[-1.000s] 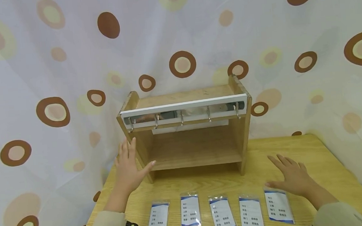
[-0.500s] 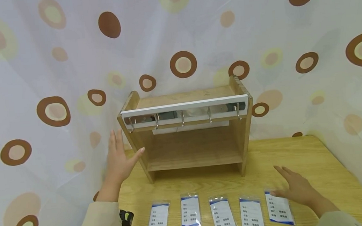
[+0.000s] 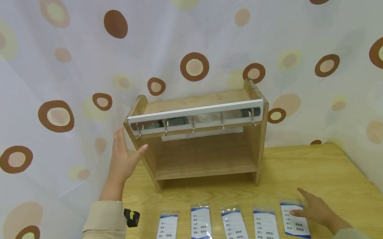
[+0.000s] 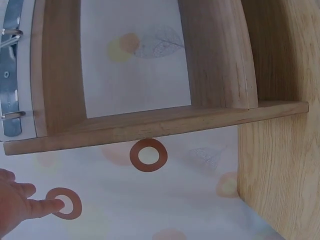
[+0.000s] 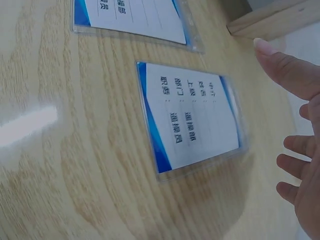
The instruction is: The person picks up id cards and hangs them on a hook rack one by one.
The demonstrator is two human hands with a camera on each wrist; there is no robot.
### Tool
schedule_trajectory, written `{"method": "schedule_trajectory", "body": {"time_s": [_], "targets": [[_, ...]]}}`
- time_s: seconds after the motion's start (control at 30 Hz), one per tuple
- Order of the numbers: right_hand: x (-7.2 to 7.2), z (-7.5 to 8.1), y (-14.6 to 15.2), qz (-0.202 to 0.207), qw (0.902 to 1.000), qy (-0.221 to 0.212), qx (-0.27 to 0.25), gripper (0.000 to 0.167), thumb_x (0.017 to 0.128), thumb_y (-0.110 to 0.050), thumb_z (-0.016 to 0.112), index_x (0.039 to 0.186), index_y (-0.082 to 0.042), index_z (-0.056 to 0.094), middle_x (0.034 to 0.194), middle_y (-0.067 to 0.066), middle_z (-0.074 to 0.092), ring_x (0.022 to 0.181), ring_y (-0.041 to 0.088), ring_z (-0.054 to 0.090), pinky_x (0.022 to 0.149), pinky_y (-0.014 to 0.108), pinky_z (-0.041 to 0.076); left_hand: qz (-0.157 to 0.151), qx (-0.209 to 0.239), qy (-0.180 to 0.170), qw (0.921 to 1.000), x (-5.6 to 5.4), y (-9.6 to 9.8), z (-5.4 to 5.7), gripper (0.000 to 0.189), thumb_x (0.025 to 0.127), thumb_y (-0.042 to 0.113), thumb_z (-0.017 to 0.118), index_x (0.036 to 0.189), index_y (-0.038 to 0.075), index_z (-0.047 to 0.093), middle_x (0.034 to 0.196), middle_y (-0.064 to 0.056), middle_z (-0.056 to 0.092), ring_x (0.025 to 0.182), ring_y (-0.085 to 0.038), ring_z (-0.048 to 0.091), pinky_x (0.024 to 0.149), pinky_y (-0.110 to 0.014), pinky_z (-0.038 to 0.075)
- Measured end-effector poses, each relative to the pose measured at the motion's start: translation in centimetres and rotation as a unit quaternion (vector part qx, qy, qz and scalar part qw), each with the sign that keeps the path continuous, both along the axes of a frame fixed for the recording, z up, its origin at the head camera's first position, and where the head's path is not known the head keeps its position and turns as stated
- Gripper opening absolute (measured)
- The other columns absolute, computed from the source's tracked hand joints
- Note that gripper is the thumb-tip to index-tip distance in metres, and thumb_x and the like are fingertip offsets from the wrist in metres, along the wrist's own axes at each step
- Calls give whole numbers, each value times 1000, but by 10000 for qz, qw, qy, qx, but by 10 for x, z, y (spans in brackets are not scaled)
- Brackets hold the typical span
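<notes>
In the head view my left hand point(image 3: 121, 159) is raised beside the left side of the small wooden shelf point(image 3: 205, 168), fingers straight, thumb spread toward the side panel, holding nothing. The left wrist view shows part of that hand point(image 4: 17, 202) below the shelf's side board point(image 4: 165, 127). My right hand point(image 3: 316, 210) hovers at the rightmost badge point(image 3: 295, 225), a clear sleeve with a white, blue-edged card; the thumb overlaps it in the head view. In the right wrist view the fingers point(image 5: 300, 165) are spread and apart from the badge point(image 5: 192, 120).
More badges lie in a row on the wooden table point(image 3: 318, 170), including a middle one point(image 3: 235, 227) and a leftmost one point(image 3: 167, 230). A white rail point(image 3: 194, 112) with several metal hooks point(image 3: 193, 125) runs across the shelf's front. Behind hangs a dotted cloth point(image 3: 215, 29).
My left hand has moved up and to the left, to beside the shelf's side. My right hand has come down and nearer the rightmost badge. The badges and shelf stay put.
</notes>
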State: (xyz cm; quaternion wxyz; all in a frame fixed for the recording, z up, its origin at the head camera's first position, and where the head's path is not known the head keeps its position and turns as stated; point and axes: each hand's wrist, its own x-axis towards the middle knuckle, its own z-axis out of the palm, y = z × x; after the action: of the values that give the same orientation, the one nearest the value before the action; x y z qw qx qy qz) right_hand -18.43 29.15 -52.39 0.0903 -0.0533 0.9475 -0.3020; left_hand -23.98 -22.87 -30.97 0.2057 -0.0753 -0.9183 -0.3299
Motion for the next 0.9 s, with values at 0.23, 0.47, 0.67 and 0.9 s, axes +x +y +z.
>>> {"method": "schedule_trajectory", "body": {"time_s": [0.23,0.47,0.67,0.9], "targets": [[-1,-11,8,-122,9994,-316,-76,95,69,-44,66,125,17,19,119,43,24,104,59,24,78,62,28,-112,252,-25,9996,-7,2,8,92,78,47,56,138,10,-4,142,-14,-4,127,-29,-2,98,-50,7],[-1,-16,11,-187,9991,-380,30,96,67,-45,67,123,18,20,117,44,25,103,59,25,79,62,26,-310,559,-192,9978,-14,3,10,91,79,46,55,138,12,-6,142,-11,-4,127,-27,-2,98,-49,6],[-3,-21,11,-291,9982,-518,0,99,63,-46,69,122,18,22,118,42,26,104,57,24,82,62,24,-467,875,-119,9950,-20,5,10,88,80,41,57,138,14,-3,143,-9,0,128,-25,1,98,-48,6],[-9,-31,12,-370,9974,-561,244,94,58,-43,72,118,17,33,115,38,36,104,53,31,82,59,27,-508,1076,-225,9926,-28,5,13,87,81,42,55,138,14,-5,143,-8,-1,127,-22,0,99,-46,5]]}}
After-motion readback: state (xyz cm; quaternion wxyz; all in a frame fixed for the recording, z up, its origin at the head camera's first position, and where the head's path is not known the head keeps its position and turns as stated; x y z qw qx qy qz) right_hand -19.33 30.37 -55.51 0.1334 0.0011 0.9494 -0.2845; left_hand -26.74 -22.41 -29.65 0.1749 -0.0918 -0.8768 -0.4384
